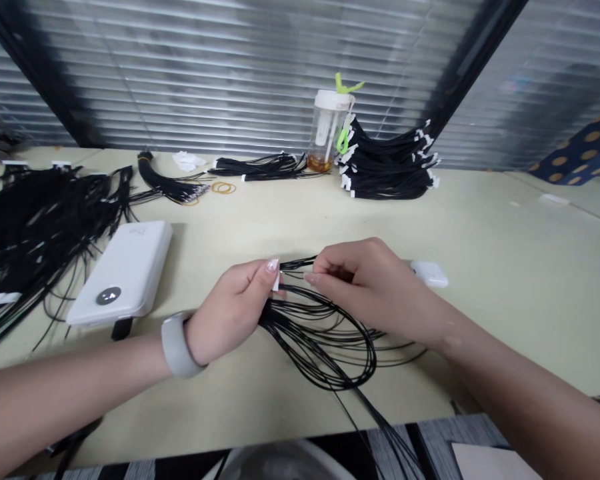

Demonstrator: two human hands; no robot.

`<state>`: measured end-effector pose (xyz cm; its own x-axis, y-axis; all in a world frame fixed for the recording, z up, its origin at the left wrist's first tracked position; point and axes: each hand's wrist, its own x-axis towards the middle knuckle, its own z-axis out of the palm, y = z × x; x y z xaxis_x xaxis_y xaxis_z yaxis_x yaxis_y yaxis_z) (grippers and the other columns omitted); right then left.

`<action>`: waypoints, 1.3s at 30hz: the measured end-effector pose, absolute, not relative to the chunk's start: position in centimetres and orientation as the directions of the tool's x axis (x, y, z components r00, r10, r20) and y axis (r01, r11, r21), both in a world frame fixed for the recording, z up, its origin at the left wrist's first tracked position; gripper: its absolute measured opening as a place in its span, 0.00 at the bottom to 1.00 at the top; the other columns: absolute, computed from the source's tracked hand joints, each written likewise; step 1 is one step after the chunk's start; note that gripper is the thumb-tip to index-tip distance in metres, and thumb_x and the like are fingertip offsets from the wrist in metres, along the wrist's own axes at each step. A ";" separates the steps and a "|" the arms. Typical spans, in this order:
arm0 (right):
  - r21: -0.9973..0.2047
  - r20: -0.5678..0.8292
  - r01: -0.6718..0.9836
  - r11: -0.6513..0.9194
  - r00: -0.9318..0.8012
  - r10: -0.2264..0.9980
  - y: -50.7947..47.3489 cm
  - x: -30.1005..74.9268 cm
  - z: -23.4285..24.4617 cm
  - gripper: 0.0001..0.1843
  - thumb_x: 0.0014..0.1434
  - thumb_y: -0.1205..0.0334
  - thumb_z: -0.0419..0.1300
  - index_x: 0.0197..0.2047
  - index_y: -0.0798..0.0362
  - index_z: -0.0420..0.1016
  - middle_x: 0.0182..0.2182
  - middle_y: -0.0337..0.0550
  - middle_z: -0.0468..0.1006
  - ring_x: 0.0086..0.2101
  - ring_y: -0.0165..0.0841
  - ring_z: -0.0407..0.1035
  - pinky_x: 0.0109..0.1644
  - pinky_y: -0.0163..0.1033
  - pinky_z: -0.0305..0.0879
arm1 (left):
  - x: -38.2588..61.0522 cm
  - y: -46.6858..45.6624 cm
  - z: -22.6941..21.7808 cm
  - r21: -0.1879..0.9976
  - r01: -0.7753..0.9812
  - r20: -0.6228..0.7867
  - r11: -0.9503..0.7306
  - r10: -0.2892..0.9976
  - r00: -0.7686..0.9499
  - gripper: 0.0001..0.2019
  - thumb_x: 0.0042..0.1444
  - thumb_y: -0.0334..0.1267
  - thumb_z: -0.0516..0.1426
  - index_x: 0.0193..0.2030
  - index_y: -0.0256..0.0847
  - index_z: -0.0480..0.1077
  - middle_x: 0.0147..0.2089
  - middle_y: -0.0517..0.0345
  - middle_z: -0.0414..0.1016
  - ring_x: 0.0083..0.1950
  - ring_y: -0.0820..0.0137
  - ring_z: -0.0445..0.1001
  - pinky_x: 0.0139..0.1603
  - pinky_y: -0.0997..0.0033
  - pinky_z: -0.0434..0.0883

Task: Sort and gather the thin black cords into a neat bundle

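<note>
Your left hand (230, 311) and right hand (373, 290) each pinch a bundle of thin black wires (320, 340), its loops trailing over the counter's (485, 267) near edge, right of a white power bank (120, 273).

Left hand (233, 310) and right hand (365, 287) pinch thin black wires (280, 323).
</note>
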<state>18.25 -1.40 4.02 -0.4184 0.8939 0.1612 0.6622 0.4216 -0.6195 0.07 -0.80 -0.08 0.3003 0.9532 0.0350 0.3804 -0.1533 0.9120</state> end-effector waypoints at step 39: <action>0.144 0.505 0.858 0.492 -0.492 0.709 -0.3 19.7 2.6 0.19 0.54 0.46 0.55 0.34 0.57 0.64 0.29 0.45 0.68 0.27 0.32 0.60 0.26 0.35 0.49 | -0.1 -0.2 -0.3 0.971 0.210 -0.144 0.111 0.978 0.150 0.17 0.55 0.51 0.47 0.27 0.39 0.61 0.22 0.62 0.64 0.15 0.78 0.58 0.13 0.79 0.58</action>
